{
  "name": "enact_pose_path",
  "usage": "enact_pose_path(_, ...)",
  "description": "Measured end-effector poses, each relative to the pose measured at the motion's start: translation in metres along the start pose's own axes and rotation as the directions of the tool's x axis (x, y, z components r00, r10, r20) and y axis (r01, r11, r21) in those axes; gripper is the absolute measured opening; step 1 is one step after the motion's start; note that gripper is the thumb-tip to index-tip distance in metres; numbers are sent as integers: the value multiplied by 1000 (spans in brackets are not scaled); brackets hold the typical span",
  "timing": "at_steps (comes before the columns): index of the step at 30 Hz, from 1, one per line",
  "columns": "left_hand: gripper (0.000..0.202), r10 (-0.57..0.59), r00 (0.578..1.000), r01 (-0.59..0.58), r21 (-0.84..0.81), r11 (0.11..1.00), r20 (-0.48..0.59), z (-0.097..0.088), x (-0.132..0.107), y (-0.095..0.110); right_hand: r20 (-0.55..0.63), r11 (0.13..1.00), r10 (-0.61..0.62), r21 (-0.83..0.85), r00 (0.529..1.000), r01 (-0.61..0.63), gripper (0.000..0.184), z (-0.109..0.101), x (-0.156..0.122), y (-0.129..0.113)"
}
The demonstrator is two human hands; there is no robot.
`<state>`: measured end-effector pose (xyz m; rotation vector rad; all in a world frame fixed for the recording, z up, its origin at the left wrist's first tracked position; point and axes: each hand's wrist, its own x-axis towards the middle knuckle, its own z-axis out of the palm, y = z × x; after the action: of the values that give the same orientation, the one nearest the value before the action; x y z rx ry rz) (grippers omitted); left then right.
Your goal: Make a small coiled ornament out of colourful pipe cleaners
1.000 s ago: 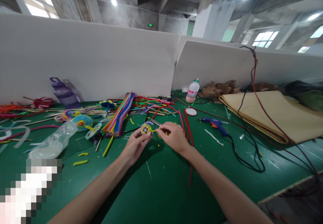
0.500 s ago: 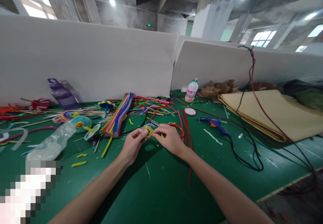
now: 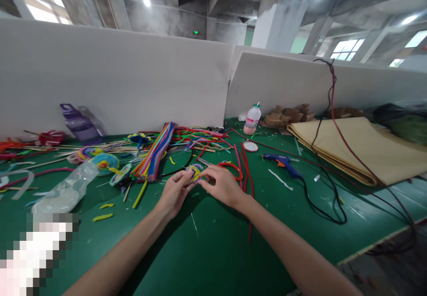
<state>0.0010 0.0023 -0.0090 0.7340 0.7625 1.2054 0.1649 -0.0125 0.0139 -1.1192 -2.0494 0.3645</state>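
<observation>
Both my hands meet over the green table around a small coiled disc of yellow and purple pipe cleaner. My left hand pinches the disc from the left with closed fingers. My right hand pinches it from the right, fingers curled onto its rim. A red pipe cleaner loop lies just behind my right hand. A bundle of multicoloured pipe cleaners lies to the upper left of my hands.
A blue glue gun with a black cord lies to the right. Finished coiled discs, wooden sticks and a clear plastic bag clutter the left. A purple bottle, a pink drink bottle, tan paper sheets and white partitions stand behind.
The disc was held up facing me a second ago; both hands have since closed in on it and turned it lower, my right fingers now on its rim.
</observation>
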Motion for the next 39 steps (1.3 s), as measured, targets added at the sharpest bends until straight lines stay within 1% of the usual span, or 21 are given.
enact_pose_path(2,16,-1,1000,1,17,1000,-5,-1,1,0,19,999,-33,9,999,33,8,0,0,1)
enact_pose_path(5,17,0,1000,1,40,999,-19,-4,4,0,51,997,-81,12,995,81,10,-3,2,2)
enact_pose_path(7,16,-3,1000,4,43,999,-19,-5,5,0,66,997,-78,-7,995,79,10,-4,2,2)
enact_pose_path(11,15,-10,1000,11,37,999,-5,-4,4,0,72,997,-28,-68,997,33,8,-4,0,1)
enact_pose_path(15,16,-37,999,37,52,998,-9,-3,2,-1,39,990,-49,-133,998,53,5,-1,-2,1)
enact_pose_path(20,14,-44,998,38,107,994,50,-4,2,0,22,987,-82,-138,996,85,6,0,-1,3)
enact_pose_path(23,14,-43,998,35,130,991,56,-5,2,0,23,985,-100,-136,995,103,7,-2,0,4)
enact_pose_path(29,13,-71,994,60,121,991,84,-6,3,1,74,981,-159,-105,985,166,6,-11,2,3)
enact_pose_path(31,12,-88,992,75,128,989,96,-7,3,2,106,967,-199,-139,974,213,7,-13,2,3)
enact_pose_path(34,11,-115,986,98,138,986,119,-8,3,2,177,919,-250,-267,952,291,8,-13,1,4)
enact_pose_path(37,11,-143,981,123,144,982,134,-8,3,1,222,855,-261,-398,939,332,9,-12,1,5)
enact_pose_path(39,11,-150,979,130,146,981,136,-7,2,0,231,825,-268,-446,935,346,10,-11,1,4)
